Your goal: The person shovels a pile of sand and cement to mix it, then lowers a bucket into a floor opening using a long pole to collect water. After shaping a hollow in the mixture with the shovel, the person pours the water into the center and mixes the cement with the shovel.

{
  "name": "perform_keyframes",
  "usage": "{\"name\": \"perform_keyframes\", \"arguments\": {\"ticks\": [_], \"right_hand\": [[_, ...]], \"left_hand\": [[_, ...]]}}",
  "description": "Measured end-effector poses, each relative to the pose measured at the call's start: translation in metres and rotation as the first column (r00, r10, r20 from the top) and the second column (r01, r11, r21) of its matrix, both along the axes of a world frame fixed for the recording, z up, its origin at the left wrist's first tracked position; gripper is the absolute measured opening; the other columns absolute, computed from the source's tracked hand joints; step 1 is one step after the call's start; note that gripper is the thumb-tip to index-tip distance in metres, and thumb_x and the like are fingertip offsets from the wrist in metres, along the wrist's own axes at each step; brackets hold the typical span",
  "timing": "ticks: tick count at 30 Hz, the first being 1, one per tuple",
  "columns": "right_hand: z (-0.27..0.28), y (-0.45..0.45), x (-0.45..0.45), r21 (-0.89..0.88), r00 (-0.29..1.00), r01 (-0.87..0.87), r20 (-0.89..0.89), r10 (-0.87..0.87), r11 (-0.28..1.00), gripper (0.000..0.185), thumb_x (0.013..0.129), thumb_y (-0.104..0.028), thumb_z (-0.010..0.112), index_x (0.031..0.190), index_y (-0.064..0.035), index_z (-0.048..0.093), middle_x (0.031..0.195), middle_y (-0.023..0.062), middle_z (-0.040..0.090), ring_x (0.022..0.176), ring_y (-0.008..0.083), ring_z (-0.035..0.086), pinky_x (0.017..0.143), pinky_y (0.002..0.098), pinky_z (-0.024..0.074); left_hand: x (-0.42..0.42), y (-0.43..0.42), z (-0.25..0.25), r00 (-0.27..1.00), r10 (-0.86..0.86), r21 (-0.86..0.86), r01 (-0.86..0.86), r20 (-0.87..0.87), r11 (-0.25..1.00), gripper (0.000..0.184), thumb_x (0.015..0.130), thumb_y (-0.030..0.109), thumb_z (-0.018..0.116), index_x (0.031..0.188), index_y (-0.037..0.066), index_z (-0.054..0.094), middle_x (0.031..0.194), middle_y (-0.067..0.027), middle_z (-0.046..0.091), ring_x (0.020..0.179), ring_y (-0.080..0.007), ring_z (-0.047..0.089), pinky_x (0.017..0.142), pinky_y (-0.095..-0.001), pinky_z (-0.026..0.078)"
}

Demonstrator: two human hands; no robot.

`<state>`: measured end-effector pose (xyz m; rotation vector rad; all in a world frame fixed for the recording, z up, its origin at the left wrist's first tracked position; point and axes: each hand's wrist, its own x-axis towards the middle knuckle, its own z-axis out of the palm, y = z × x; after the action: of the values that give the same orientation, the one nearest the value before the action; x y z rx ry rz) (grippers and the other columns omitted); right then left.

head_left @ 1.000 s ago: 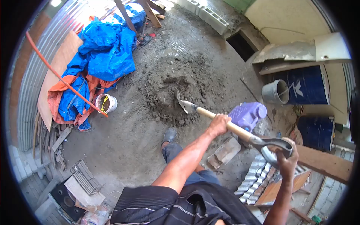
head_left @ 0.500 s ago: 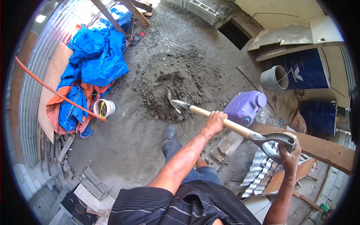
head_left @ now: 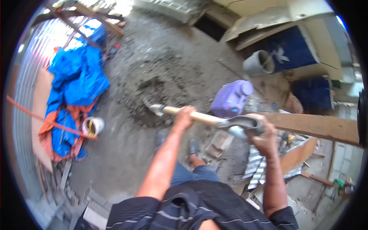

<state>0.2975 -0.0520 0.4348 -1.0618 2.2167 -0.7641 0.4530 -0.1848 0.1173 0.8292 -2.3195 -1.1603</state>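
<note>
A shovel (head_left: 201,117) with a wooden shaft lies across the view, its metal blade at the left over a heap of grey wet mix (head_left: 147,92) with a dark hollow in it. Around the shaft, not far from the blade, my left hand (head_left: 184,118) is closed. My right hand (head_left: 263,136) is wrapped round the grey D-shaped handle at the shovel's other end. The blade's tip is partly hidden in the dark mix. Just beyond the shaft stands a purple jug (head_left: 230,99).
Blue and orange tarps (head_left: 78,76) and a white bucket (head_left: 93,126) are at the left. A wooden beam (head_left: 318,125) juts in from the right, near my right hand. Farther back are a grey bucket (head_left: 257,63), blue drums (head_left: 293,48) and a dark floor opening (head_left: 212,26).
The view has shifted, so the surroundings appear farther left. Both hands and the shovel have moved left in view, still gripped. Now a second foot shows beside the first.
</note>
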Motion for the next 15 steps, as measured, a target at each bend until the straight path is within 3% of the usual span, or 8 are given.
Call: {"name": "perform_keyframes", "arguments": {"ticks": [3, 6, 7, 9, 11, 12, 14, 15], "right_hand": [[0.012, 0.021, 0.0, -0.066, 0.998, -0.057, -0.011, 0.057, 0.996, 0.04, 0.073, -0.006, 0.072, 0.111, -0.0047, 0.059, 0.093, 0.0089, 0.066, 0.084, 0.0152, 0.062, 0.077, 0.0293, 0.0486], [0.078, 0.036, -0.02, -0.026, 0.998, 0.054, -0.015, -0.055, 0.998, 0.048, 0.07, -0.006, 0.074, 0.115, -0.0068, 0.058, 0.103, 0.0071, 0.062, 0.09, 0.0169, 0.06, 0.082, 0.03, 0.0469], [0.109, 0.044, -0.029, 0.005, 0.982, 0.069, -0.177, -0.067, 0.998, 0.049, 0.069, -0.005, 0.071, 0.116, -0.0067, 0.057, 0.105, 0.0086, 0.061, 0.091, 0.0176, 0.059, 0.081, 0.0311, 0.0472], [0.169, 0.073, -0.036, -0.133, 0.964, 0.211, -0.132, -0.229, 0.968, 0.065, 0.073, -0.039, 0.058, 0.126, -0.002, 0.051, 0.112, 0.0123, 0.058, 0.097, 0.021, 0.057, 0.077, 0.0313, 0.048], [0.205, 0.104, -0.039, -0.46, 0.937, 0.058, -0.28, -0.207, 0.886, 0.114, 0.06, -0.08, 0.058, 0.14, -0.0021, 0.036, 0.135, 0.0249, 0.041, 0.115, 0.0286, 0.051, 0.079, 0.0332, 0.0486], [0.208, 0.122, -0.032, -0.722, 0.975, 0.164, 0.016, -0.221, 0.673, 0.139, 0.04, -0.088, 0.062, 0.144, -0.0029, 0.026, 0.143, 0.0317, 0.026, 0.13, 0.0382, 0.037, 0.088, 0.0375, 0.0462], [0.22, 0.135, -0.011, -0.838, 0.986, 0.108, 0.023, -0.163, 0.535, 0.149, 0.03, -0.085, 0.068, 0.145, -0.003, 0.019, 0.145, 0.0352, 0.015, 0.135, 0.0454, 0.023, 0.096, 0.0427, 0.0414], [0.219, 0.138, 0.001, -0.801, 0.944, 0.144, -0.064, -0.322, 0.581, 0.153, 0.026, -0.08, 0.073, 0.146, -0.0043, 0.016, 0.145, 0.0345, 0.014, 0.135, 0.0463, 0.021, 0.099, 0.0464, 0.0386]], "left_hand": [[-0.002, 0.005, 0.006, 0.992, -0.126, -0.002, 0.126, 0.031, 0.992, 0.007, 0.069, 0.0, 0.055, 0.073, 0.006, 0.055, 0.075, -0.015, 0.057, 0.079, -0.0363, 0.056, 0.07, -0.0476, 0.043], [-0.019, 0.022, 0.086, 0.985, -0.172, 0.0, 0.172, 0.012, 0.985, 0.006, 0.07, 0.002, 0.057, 0.073, 0.006, 0.055, 0.073, -0.0143, 0.058, 0.076, -0.036, 0.058, 0.067, -0.0459, 0.045], [-0.025, 0.028, 0.119, 0.966, -0.255, 0.081, 0.258, -0.045, 0.963, 0.007, 0.071, 0.002, 0.056, 0.075, 0.007, 0.055, 0.074, -0.014, 0.059, 0.076, -0.0356, 0.059, 0.067, -0.0451, 0.047], [-0.037, 0.04, 0.185, 0.912, -0.389, 0.25, 0.409, -0.127, 0.878, 0.006, 0.073, 0.004, 0.057, 0.078, 0.007, 0.057, 0.074, -0.0119, 0.063, 0.072, -0.0321, 0.064, 0.065, -0.04, 0.05], [-0.047, 0.05, 0.235, 0.825, -0.556, 0.313, 0.558, -0.107, 0.768, 0.021, 0.067, 0.019, 0.069, 0.082, 0.009, 0.058, 0.079, -0.0121, 0.065, 0.075, -0.0305, 0.065, 0.069, -0.0393, 0.051], [-0.055, 0.056, 0.245, 0.718, -0.664, 0.251, 0.695, -0.207, 0.674, 0.026, 0.065, 0.021, 0.071, 0.081, 0.006, 0.056, 0.078, -0.0128, 0.065, 0.074, -0.0315, 0.063, 0.069, -0.039, 0.05], [-0.072, 0.064, 0.265, 0.574, -0.765, 0.277, 0.816, -0.29, 0.507, 0.03, 0.063, 0.02, 0.071, 0.083, 0.004, 0.057, 0.076, -0.0125, 0.065, 0.072, -0.0275, 0.063, 0.067, -0.0361, 0.049], [-0.081, 0.072, 0.271, 0.419, -0.845, 0.342, 0.889, -0.334, 0.306, 0.032, 0.061, 0.02, 0.072, 0.086, 0.004, 0.06, 0.079, -0.0121, 0.065, 0.073, -0.0261, 0.063, 0.068, -0.0362, 0.049]]}}
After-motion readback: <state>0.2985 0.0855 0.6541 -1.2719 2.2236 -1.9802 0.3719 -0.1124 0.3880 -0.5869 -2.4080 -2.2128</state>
